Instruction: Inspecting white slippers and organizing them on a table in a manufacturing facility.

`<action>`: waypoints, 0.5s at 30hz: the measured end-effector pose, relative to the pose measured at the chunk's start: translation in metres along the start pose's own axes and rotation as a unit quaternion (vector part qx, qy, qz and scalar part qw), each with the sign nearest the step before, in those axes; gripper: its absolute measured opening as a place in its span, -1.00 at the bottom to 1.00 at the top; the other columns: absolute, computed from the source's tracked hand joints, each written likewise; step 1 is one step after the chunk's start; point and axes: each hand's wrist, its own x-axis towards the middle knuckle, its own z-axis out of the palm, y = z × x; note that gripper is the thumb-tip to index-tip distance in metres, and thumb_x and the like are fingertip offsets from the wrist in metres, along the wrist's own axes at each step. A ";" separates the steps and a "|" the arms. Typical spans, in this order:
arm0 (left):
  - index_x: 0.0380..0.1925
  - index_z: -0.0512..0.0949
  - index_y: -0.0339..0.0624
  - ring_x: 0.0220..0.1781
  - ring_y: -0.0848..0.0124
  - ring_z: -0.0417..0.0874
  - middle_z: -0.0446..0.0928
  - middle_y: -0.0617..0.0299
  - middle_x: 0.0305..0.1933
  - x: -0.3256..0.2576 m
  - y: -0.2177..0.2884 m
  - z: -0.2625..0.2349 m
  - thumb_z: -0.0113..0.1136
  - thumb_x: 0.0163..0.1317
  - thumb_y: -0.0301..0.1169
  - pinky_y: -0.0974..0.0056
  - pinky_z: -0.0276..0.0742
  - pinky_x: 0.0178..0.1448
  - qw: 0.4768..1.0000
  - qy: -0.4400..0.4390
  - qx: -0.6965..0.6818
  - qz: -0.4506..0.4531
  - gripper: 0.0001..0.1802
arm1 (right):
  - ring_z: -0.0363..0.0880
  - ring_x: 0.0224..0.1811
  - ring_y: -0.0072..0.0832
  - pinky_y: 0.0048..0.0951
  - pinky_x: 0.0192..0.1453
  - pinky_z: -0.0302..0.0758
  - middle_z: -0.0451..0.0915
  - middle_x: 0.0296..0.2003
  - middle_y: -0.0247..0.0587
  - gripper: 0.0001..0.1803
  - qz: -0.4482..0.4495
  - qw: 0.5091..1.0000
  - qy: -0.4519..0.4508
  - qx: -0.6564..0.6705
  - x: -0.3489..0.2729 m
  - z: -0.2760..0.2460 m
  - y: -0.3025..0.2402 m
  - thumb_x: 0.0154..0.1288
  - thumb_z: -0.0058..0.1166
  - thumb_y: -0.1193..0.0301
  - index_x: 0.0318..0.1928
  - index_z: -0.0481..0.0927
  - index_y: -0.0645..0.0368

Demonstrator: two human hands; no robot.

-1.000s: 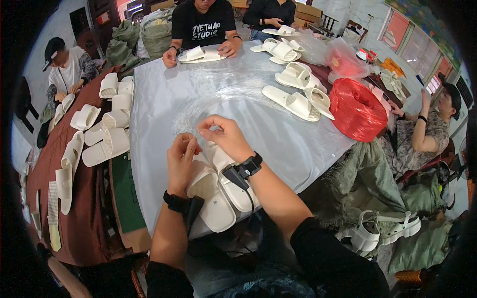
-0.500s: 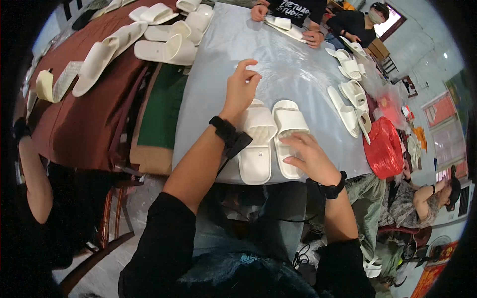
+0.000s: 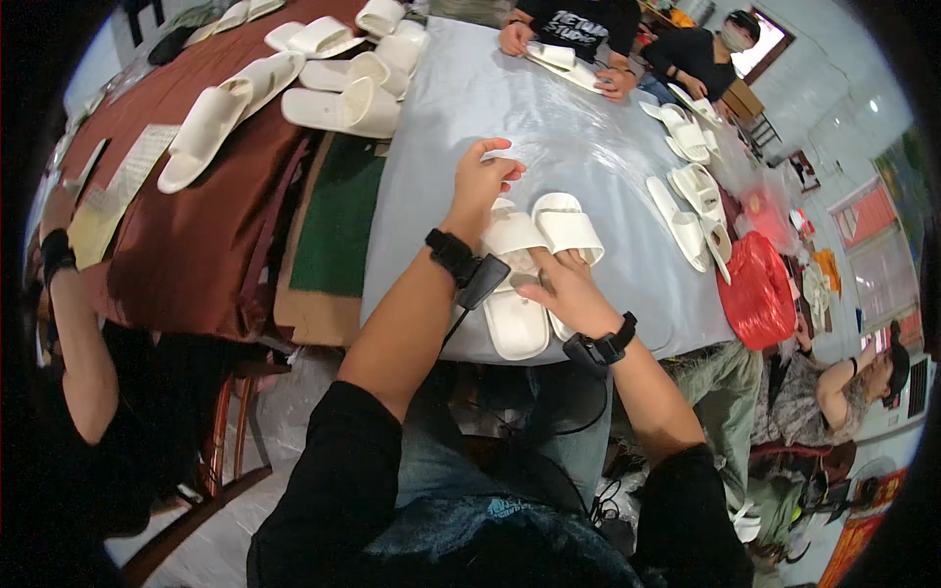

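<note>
A pair of white slide slippers lies side by side on the plastic-covered table, toes pointing away from me: the left slipper (image 3: 518,326) and the right slipper (image 3: 569,233). My right hand (image 3: 580,297) is over them, its fingers apart and stretched toward the openings under both straps. Its thumb lies over the left slipper, and its fingertips are partly hidden. Beyond the left slipper's toe, my left hand (image 3: 480,186) hovers with nothing in it, fingers bent and apart. Its wrist and forearm cover part of that slipper's outer side.
More white slippers (image 3: 201,137) lie on the brown cloth at left and along the table's right edge (image 3: 676,220). A red plastic bag (image 3: 760,294) bulges at the right. Across the table a person holds a slipper (image 3: 564,67). A green mat (image 3: 338,216) borders the table's left side.
My right hand has moved left and forward, from above the right slipper to between both straps. My left hand stays raised. The view has shifted slightly.
</note>
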 end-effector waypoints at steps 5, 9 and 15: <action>0.05 0.44 -0.20 -0.22 0.51 0.54 0.62 0.24 -0.27 0.001 0.011 -0.012 0.13 0.16 -0.42 0.41 0.41 -0.11 0.996 -0.043 0.047 0.064 -0.59 | 0.35 0.05 0.02 -0.08 0.15 0.26 0.49 -0.13 0.15 -0.33 0.032 0.997 0.060 -0.039 -0.023 -0.013 0.004 0.24 0.14 0.08 0.21 0.36 0.29; 0.01 0.45 -0.23 -0.26 0.55 0.56 0.63 0.22 -0.29 0.004 0.009 -0.021 0.12 0.17 -0.45 0.45 0.40 -0.16 0.998 -0.021 0.010 0.065 -0.63 | 0.46 -0.01 -0.03 -0.14 0.07 0.36 0.53 -0.15 0.15 -0.39 0.103 0.991 0.083 0.020 -0.069 -0.060 0.035 0.26 0.14 0.08 0.14 0.40 0.29; -0.04 0.47 -0.22 -0.31 0.56 0.58 0.64 0.19 -0.31 0.008 -0.001 -0.012 0.10 0.16 -0.48 0.47 0.39 -0.21 0.999 -0.011 0.021 0.025 -0.67 | 0.61 -0.24 -0.14 -0.15 -0.15 0.48 0.62 -0.31 0.01 -0.39 0.342 0.916 0.129 -0.167 -0.158 -0.186 0.195 0.26 0.16 0.17 0.20 0.33 0.24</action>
